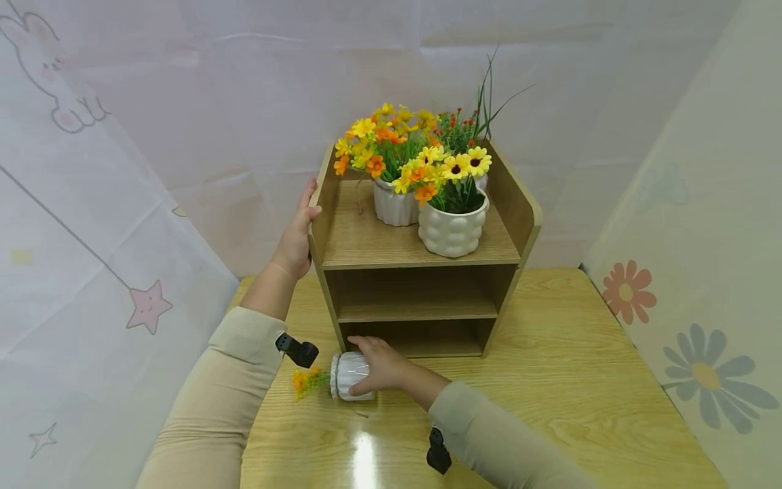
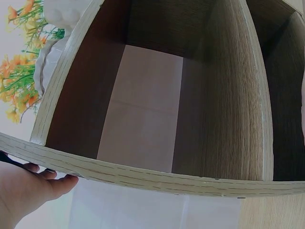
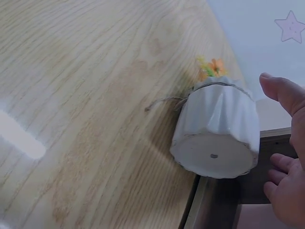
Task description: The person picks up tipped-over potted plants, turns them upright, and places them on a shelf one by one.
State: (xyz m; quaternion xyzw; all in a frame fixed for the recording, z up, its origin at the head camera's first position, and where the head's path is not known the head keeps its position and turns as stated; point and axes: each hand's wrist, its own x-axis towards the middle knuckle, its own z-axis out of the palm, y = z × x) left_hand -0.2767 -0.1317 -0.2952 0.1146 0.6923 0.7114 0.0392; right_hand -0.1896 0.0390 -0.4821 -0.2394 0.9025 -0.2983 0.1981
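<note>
A white fluted flowerpot (image 1: 349,375) with twine round its rim lies on its side on the table, its yellow and orange flowers (image 1: 307,380) pointing left. My right hand (image 1: 385,367) reaches over it with thumb and fingers spread. In the right wrist view a gap shows between that hand (image 3: 288,143) and the pot (image 3: 217,124), whose base faces the camera. My left hand (image 1: 299,238) rests against the outer left side of a wooden shelf unit (image 1: 421,263). Its fingers (image 2: 62,185) touch the side panel in the left wrist view.
On the shelf's top stand a white fluted pot (image 1: 394,204) of yellow and orange flowers and a bubbly white pot (image 1: 453,231) of yellow flowers. A red-flowered plant (image 1: 455,129) is behind them. The unit stands on a wooden table (image 1: 580,367) between printed cloth walls.
</note>
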